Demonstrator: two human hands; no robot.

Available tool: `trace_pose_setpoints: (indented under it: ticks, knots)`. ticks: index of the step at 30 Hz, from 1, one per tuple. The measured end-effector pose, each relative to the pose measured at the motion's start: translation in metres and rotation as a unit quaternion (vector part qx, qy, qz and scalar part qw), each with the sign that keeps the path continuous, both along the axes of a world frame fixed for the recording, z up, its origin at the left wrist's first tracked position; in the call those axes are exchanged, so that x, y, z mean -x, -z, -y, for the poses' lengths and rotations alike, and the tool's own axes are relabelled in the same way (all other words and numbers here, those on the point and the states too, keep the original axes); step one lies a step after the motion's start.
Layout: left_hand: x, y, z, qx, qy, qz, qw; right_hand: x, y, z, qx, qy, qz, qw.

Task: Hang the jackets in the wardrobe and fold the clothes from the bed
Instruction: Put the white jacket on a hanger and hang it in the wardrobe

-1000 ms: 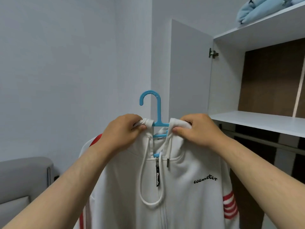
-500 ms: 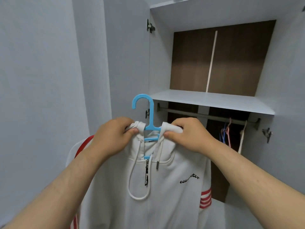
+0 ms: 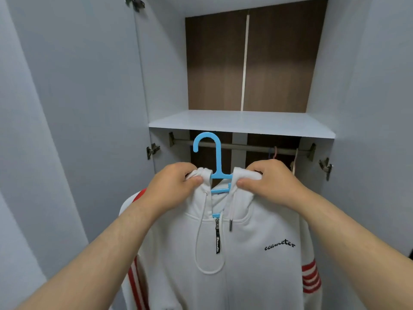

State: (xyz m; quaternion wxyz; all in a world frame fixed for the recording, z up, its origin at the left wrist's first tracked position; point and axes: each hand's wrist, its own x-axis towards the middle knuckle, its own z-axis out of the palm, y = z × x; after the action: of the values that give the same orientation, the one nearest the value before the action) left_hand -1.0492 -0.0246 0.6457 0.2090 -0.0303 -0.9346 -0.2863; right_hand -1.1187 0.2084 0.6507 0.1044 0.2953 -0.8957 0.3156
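White jacket (image 3: 245, 253) on blue hanger (image 3: 218, 162): left hand (image 3: 172, 186) and right hand (image 3: 270, 182) are gripping its collar, fingers (image 3: 243, 182) clenched. Wardrobe (image 3: 241, 124) is now coming square ahead; the hook is nearing the left end of the rail (image 3: 245, 147), not yet hung.

The jacket (image 3: 245, 265) is white, with red stripes on both sleeves, black script lettering at the right chest and a black zip pull. Its hanger (image 3: 218, 157) is light blue. The wardrobe (image 3: 100, 108) and shelf (image 3: 241, 121) are pale grey-white. The back panel (image 3: 214, 63) is dark brown wood grain split by a cream strip. On the dull grey rail (image 3: 245, 147), the spare hangers (image 3: 273, 153) look blue and pink.
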Motion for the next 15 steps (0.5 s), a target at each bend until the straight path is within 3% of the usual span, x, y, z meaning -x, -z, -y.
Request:
trace_pose_setpoints:
  ticks: [15]
  knots:
    - [0.151, 0.061, -0.032, 0.008, 0.069, 0.093, 0.993, 0.097, 0.070, -0.051, -0.011, 0.047, 0.171, 0.984]
